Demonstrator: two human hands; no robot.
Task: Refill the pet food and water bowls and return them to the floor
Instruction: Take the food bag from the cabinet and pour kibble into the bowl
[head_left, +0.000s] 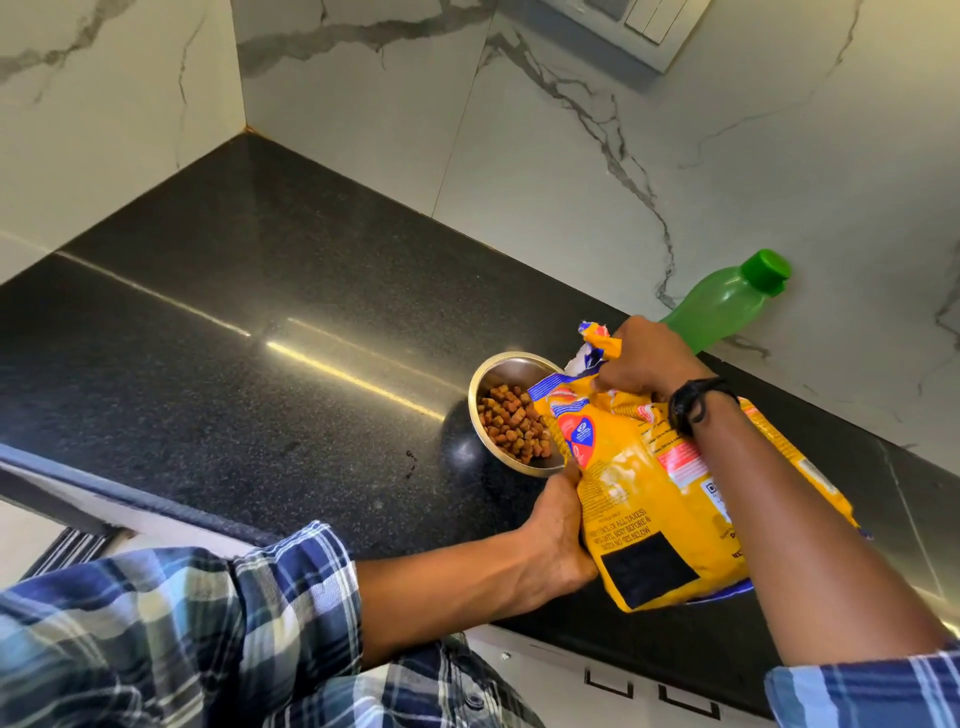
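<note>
A steel bowl (497, 370) sits on the black counter, holding brown kibble (511, 428). A yellow pet food bag (644, 499) is tilted over the bowl's right side, its torn mouth above the kibble. My left hand (558, 535) grips the bag's lower left side. My right hand (644, 358) pinches the bag's crumpled top near the opening. A green water bottle (727, 301) with a green cap stands behind my right hand against the wall. No second bowl is in view.
The black granite counter (234, 338) stretches left into a corner of white marble walls (571, 171). A switch plate (644, 26) hangs high on the back wall. Drawer handles (649, 691) show below the counter's front edge.
</note>
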